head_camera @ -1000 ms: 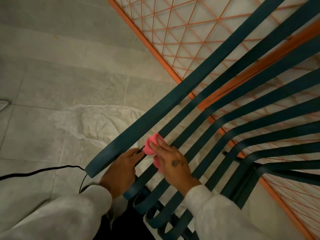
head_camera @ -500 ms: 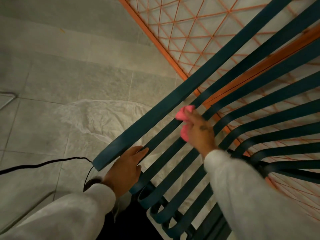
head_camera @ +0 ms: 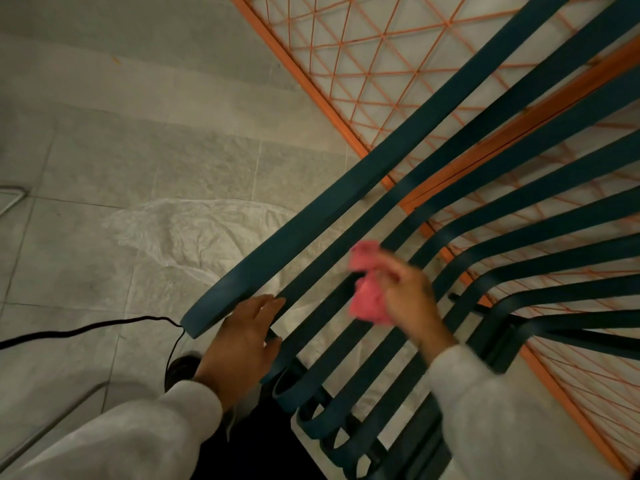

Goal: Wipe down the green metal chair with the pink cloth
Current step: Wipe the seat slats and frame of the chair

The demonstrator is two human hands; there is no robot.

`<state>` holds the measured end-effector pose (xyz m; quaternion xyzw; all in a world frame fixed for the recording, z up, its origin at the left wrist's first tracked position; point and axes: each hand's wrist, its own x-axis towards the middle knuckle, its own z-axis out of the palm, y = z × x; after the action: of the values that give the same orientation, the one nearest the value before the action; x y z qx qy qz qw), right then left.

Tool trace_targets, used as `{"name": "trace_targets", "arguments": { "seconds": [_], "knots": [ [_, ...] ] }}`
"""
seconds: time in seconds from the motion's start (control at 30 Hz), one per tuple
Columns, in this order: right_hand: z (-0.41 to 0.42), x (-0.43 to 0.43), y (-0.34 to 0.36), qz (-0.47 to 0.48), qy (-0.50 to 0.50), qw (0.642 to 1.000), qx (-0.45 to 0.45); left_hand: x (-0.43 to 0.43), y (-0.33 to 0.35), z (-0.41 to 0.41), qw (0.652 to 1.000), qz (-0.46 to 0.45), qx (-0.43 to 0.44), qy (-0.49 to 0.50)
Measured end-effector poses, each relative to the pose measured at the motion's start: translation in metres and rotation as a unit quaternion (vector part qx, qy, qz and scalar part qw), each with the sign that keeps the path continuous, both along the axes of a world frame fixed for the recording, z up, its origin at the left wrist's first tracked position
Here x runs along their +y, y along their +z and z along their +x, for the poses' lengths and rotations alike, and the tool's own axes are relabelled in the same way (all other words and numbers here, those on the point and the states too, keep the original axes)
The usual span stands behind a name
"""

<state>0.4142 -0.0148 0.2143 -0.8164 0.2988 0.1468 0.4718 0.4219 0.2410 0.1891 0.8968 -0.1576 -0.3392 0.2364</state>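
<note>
The green metal chair (head_camera: 346,195) fills the right half of the view, its flat slats running from lower left to upper right. My left hand (head_camera: 242,344) rests against the lower end of the slats, just under the wide outer bar, fingers loosely spread on the metal. My right hand (head_camera: 412,303) is closed on the crumpled pink cloth (head_camera: 369,296), blurred with motion, pressing it on the slats in the middle of the chair. White sleeves cover both forearms.
An orange metal frame with a wire mesh (head_camera: 363,53) lies behind and under the chair. A thin white plastic sheet (head_camera: 180,237) covers the grey tiled floor. A black cable (head_camera: 86,329) runs along the floor from the left toward the chair.
My right hand with the pink cloth slid up the slats, then came back down and rightward. My left hand stayed at the lower end of the slats.
</note>
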Motion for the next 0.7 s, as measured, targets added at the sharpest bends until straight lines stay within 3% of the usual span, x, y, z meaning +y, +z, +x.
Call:
{"name": "trace_targets", "arguments": {
  "seconds": [0.13,0.2,0.37,0.43,0.5,0.7],
  "knots": [
    [0.020,-0.059,-0.018,-0.160,0.035,0.985,0.049,-0.002,-0.005,-0.004,0.999,0.025,0.011,-0.040],
    [0.012,-0.052,-0.027,-0.187,0.073,0.979,0.042,-0.001,-0.007,-0.003,0.999,0.028,0.025,-0.036],
    [-0.060,0.038,-0.041,-0.197,0.165,0.966,-0.040,0.000,-0.007,0.002,0.998,0.030,0.045,-0.041],
    [-0.090,0.077,-0.042,-0.185,0.262,0.947,-0.018,0.000,-0.007,0.002,0.998,0.031,0.043,-0.040],
    [-0.110,0.095,-0.044,-0.186,0.342,0.920,-0.050,-0.001,-0.006,0.002,0.998,0.031,0.042,-0.040],
    [-0.067,0.025,-0.028,-0.177,0.378,0.901,-0.117,0.000,-0.006,0.004,0.996,0.037,0.058,-0.048]
  ]
}}
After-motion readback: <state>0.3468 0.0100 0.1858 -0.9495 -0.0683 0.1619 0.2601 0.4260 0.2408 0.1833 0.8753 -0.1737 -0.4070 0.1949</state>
